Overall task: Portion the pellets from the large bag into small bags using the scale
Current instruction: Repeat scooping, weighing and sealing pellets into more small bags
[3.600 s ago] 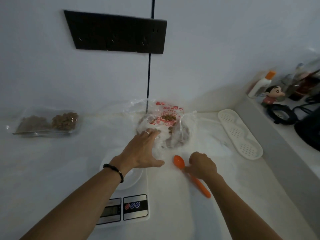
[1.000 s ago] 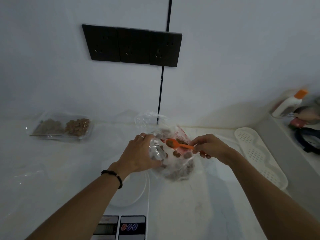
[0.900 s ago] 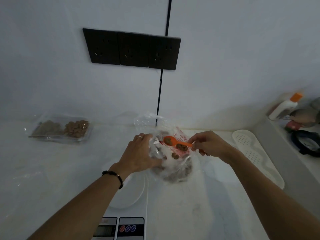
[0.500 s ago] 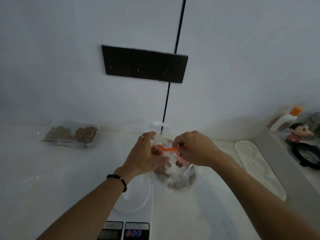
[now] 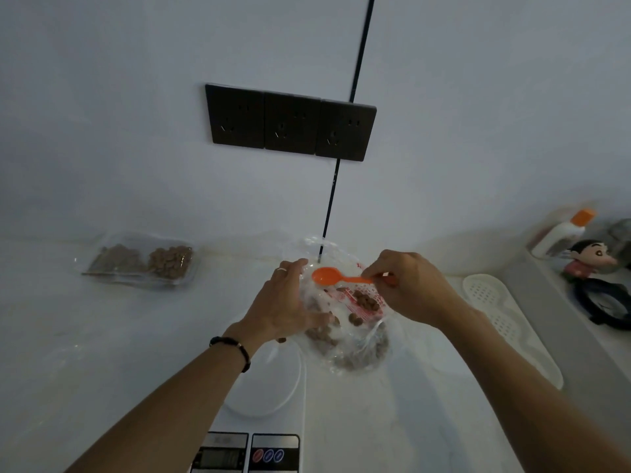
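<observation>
Reaching forward over the tabletop [image 5: 102, 336], the left hand [image 5: 285, 302] grips the near-left edge of the large bag [image 5: 345, 322], fingers curled into the clear plastic. The right hand [image 5: 409, 288] pinches the handle of the orange spoon [image 5: 329, 276], its grip closed on it, bowl held level above the bag's mouth and looking empty. Brown pellets [image 5: 365, 302] lie inside the large bag. Just in front sits the white scale [image 5: 266, 421]. Far left, two small bags [image 5: 143, 261] already hold pellets.
</observation>
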`<state>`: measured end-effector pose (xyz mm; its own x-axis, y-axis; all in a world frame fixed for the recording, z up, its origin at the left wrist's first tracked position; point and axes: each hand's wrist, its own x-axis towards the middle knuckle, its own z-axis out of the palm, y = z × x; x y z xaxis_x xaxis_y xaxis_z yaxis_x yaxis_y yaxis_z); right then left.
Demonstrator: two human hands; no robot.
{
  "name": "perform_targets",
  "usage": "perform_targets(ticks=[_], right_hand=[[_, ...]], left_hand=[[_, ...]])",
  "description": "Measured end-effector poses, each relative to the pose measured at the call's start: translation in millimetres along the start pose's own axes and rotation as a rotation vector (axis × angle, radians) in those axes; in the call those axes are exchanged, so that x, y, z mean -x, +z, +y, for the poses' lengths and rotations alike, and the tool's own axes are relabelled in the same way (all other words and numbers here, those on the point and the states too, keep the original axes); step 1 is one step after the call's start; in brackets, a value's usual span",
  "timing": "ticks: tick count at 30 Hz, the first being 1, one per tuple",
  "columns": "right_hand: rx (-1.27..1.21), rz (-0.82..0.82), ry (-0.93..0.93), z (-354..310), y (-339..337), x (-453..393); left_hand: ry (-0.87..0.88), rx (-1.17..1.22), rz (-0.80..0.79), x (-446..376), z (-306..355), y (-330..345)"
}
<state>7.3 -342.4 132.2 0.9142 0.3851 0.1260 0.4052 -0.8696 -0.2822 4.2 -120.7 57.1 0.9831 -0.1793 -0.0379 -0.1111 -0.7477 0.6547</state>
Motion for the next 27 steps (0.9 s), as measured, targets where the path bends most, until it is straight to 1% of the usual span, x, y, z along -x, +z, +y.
perform_targets(ticks=[2,3,5,7,9,11,14,20,23,25,27], right_hand=[[0.051,0.031,0.089,11,0,1],[0.123,0.014,0.128,17,3,2],[0.282,-0.081,0.158,22,18,1],[0.346,-0.183,0.114,19,40,-3],[0.356,-0.222,0.044,17,62,-13],[0.345,-0.199,0.029,19,80,-29],[0.319,-0.116,0.087,30,94,-53],[0.275,-0.026,0.149,53,92,-78],[0.292,0.024,0.182,64,90,-81],[0.276,0.031,0.196,67,90,-79],[0.235,-0.017,0.204,65,93,-73]], left_hand=[[-0.008,-0.039,-0.021,1,-3,2],[-0.009,-0.055,-0.024,2,-4,4],[0.006,-0.083,-0.022,3,-8,9],[0.029,-0.118,-0.021,3,-10,13],[0.035,-0.144,-0.025,2,-13,16],[0.025,-0.153,-0.036,0,-19,17],[0.014,-0.162,-0.057,-6,-28,17],[-0.021,-0.168,-0.059,-23,-28,21],[-0.018,-0.174,-0.029,-30,-23,23],[-0.005,-0.184,-0.008,-34,-20,24],[-0.009,-0.182,-0.007,-35,-18,24]])
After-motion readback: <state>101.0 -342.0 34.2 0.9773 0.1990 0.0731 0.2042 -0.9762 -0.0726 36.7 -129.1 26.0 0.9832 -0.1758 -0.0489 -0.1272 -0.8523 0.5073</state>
